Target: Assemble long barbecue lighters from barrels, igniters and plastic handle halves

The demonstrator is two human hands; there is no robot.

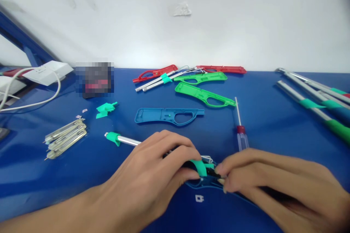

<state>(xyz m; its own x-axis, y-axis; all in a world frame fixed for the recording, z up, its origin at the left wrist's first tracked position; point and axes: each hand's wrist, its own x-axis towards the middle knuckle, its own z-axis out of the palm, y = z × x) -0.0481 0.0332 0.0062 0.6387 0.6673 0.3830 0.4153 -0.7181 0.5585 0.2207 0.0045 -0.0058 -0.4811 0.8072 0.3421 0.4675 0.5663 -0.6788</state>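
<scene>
- Head camera, one: worn on the person, facing forward and down.
- Near range: bare left hand (164, 167), bare right hand (273, 171), lower foreground.
- Beyond: flat blue tabletop (123, 89), upright white wall (136, 25).

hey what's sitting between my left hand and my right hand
In the head view, green tape, a black part, white wires and a blue shell show between them.

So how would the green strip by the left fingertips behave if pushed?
The green strip would probably bend easily, since it bows in a curve beside the left hand. It's likely light, as it looks thin. It may cling like tape: similar green material wraps the end of the silver tube.
</scene>
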